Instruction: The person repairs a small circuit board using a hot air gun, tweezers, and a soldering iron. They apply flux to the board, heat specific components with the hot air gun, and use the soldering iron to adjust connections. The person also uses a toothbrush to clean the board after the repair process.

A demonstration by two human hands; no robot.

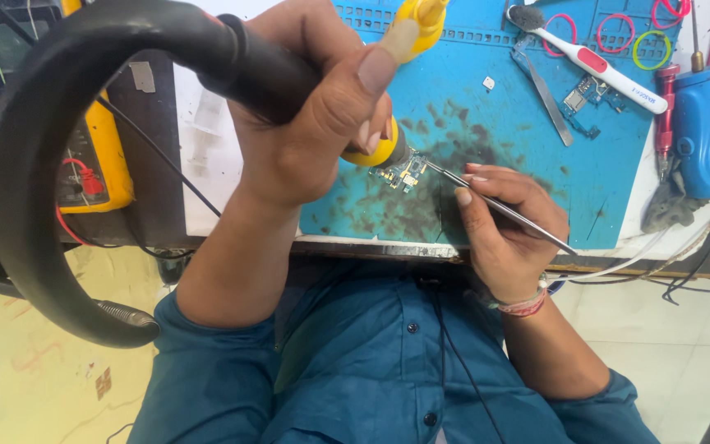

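Observation:
My left hand (306, 123) is shut around the black handle of a hot-air tool (265, 70). Its yellow nozzle end (378, 153) points down at a small circuit board (405, 173) lying on a scorched blue work mat (527, 173). The tool's thick black hose (22, 173) loops out to the left and down. My right hand (507, 238) pinches thin metal tweezers (499, 207), whose tip touches the right edge of the board. A beaded band sits on the right wrist.
On the mat's far side lie a white and red toothbrush (597, 67), a second pair of tweezers (546, 97), another small board (589, 94) and coloured rubber rings (618, 33). A blue hand tool (700, 123) stands right, a yellow meter (104, 164) left.

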